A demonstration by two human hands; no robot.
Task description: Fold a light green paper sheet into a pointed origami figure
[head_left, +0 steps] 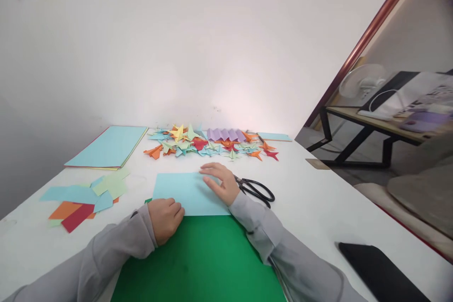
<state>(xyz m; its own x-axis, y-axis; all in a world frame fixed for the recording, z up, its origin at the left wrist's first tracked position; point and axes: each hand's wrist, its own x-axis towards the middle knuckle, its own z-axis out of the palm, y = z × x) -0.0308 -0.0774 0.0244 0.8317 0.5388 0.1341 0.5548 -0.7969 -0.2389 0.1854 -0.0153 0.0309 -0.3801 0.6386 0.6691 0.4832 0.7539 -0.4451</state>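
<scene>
A light blue paper sheet (191,196) lies flat in the middle, over the back part of a green sheet (198,259). On its front left corner rests my left hand (165,219), fingers curled against the paper. My right hand (220,182) is over its right side, fingers apart and bent towards the left, holding nothing. Just right of that hand, partly hidden by it, lie black-handled scissors (258,189).
Folded colourful paper pieces (200,144) line the wall. At the left are a paper stack (109,147) and loose scraps (79,203). A black flat object (382,269) lies front right; beyond the table edge stands a low table (371,120).
</scene>
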